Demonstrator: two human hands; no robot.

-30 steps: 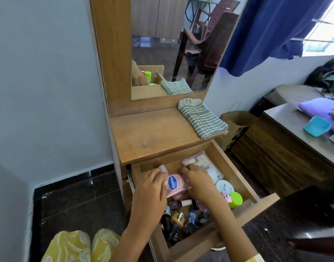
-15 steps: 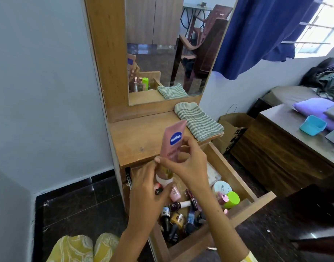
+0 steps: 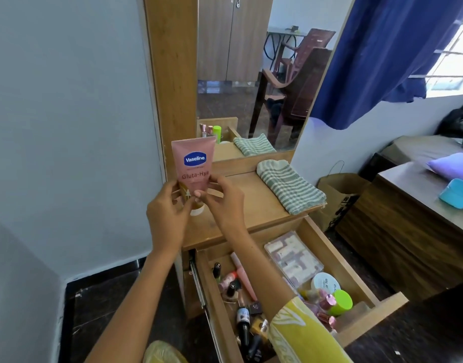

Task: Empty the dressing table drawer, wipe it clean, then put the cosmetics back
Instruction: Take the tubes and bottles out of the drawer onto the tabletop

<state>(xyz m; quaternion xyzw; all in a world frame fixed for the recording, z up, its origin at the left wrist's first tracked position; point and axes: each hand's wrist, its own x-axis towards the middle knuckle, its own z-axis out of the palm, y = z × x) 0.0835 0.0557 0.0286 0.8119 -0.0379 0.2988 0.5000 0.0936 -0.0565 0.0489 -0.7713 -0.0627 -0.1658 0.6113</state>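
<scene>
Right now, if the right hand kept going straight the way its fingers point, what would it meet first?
The right hand points up-left at the pink Vaseline tube it already pinches together with the left hand. Past the tube, probably the wooden mirror frame, though depth is unclear.

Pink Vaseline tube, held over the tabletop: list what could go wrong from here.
1. The pink tube is held cap-down by both hands' fingertips, left hand and right hand; stood on its small white cap, it may topple.
2. The striped cloth already covers the tabletop's right side, so the many items left in the drawer may crowd it.
</scene>
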